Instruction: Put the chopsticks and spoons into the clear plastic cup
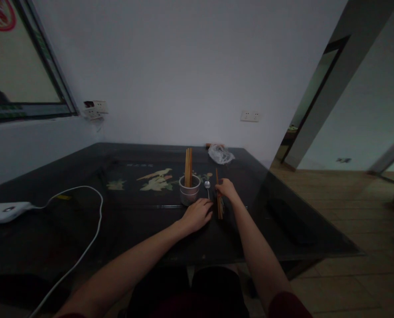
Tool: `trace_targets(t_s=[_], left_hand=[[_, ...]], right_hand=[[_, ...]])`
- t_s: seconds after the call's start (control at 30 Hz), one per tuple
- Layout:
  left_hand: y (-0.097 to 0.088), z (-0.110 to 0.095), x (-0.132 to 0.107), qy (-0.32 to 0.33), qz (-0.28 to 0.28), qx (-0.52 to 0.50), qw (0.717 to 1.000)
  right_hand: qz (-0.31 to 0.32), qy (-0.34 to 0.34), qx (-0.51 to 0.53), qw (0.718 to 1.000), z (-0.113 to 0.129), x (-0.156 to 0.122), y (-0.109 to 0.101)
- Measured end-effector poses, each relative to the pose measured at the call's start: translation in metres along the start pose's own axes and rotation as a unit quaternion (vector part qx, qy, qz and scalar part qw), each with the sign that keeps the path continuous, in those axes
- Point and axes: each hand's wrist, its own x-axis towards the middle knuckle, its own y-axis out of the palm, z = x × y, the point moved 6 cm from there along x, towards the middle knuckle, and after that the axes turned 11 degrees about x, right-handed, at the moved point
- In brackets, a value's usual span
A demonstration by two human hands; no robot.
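A pale metal cup (189, 194) stands on the dark table, with several wooden chopsticks (188, 168) upright in it. My left hand (197, 215) rests on the tabletop just in front of the cup, palm down and fingers loosely stretched towards the right. Beyond its fingertips lies a metal spoon (207, 185), bowl end away from me; the fingers hide the near end of its handle. To the right, my right hand (227, 189) pinches a chopstick (217, 174) over a small bunch of chopsticks (219, 208) on the table. How many are in its grip cannot be made out.
A crumpled clear plastic bag (220, 154) lies at the table's back edge. A dark flat object (291, 223) sits at the right. On the left is a white power strip (7, 212), its white cable (100, 207) curving over the front edge. The wall (190, 79) rises behind the table.
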Motion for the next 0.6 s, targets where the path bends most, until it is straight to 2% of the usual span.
trace_targets(t_s=[0.17,0.33,0.5,0.6], left_hand=[[-0.004,0.000,0.001,-0.003,-0.001,-0.023,1.000],[-0.009,0.003,0.003,-0.011,-0.016,-0.050,0.999],[-0.018,0.008,0.004,-0.044,-0.017,-0.099,0.994],[-0.020,0.011,0.005,-0.064,-0.021,-0.155,0.986]], right_hand=[[0.038,-0.001,0.097,0.995,0.000,-0.001,-0.001],[0.092,-0.015,0.191,0.977,0.011,-0.011,-0.004],[0.181,-0.034,0.332,0.925,0.029,-0.026,-0.007],[0.213,-0.058,0.363,0.905,0.039,-0.034,-0.008]])
